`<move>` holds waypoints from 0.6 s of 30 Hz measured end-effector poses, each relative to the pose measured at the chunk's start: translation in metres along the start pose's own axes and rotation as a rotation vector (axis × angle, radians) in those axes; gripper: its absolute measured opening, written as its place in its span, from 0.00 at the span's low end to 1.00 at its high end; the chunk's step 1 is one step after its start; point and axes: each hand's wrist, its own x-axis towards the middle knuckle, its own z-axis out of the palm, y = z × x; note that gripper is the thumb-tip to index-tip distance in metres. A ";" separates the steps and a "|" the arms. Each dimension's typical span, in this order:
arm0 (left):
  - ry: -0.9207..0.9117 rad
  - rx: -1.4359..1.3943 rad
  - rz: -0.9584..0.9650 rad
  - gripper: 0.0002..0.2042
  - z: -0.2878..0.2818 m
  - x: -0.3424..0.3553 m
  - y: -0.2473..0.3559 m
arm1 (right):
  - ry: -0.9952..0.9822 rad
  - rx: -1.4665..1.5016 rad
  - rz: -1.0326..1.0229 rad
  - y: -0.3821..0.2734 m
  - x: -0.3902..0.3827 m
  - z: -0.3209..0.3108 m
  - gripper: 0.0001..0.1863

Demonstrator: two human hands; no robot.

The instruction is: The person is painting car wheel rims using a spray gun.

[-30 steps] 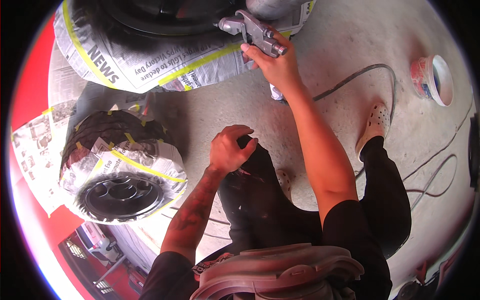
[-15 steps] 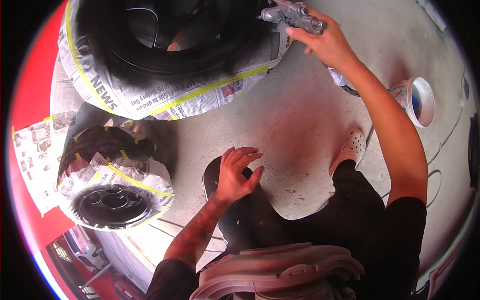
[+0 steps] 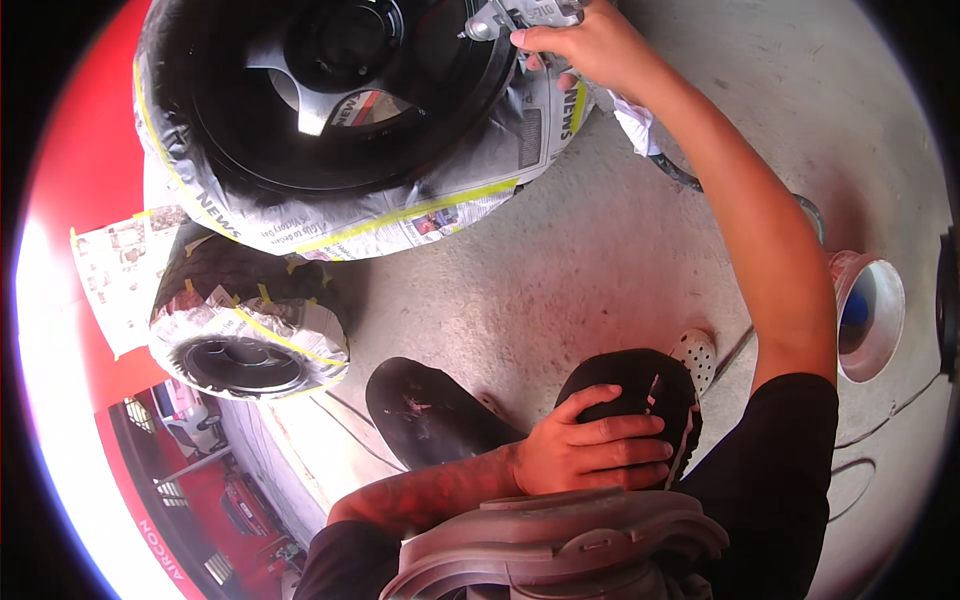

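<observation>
Silver metal spray gun (image 3: pixel 530 14), at the far middle, points its nozzle left and slightly near, over the right side of a large black wheel rim (image 3: pixel 350 45); its long axis runs left to right. The right hand (image 3: pixel 590 50) grips it, while the left hand (image 3: pixel 595 445) lies open on the black-trousered right knee (image 3: pixel 620 370). Printed white newspaper (image 3: pixel 330 235) borders the rim's near edge. Rightward, grey concrete floor (image 3: pixel 500 290) stretches to a round white bucket (image 3: pixel 886 310).
</observation>
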 end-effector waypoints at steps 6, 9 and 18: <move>-0.019 -0.009 -0.073 0.16 0.012 0.026 0.003 | -0.106 -0.023 0.083 -0.029 -0.016 -0.038 0.09; -0.021 0.036 -0.113 0.15 0.016 0.030 0.006 | -0.071 0.038 0.064 -0.012 -0.019 -0.034 0.09; -0.024 0.190 -0.145 0.12 0.027 0.029 0.014 | 0.180 -0.052 -0.212 0.060 -0.035 0.009 0.20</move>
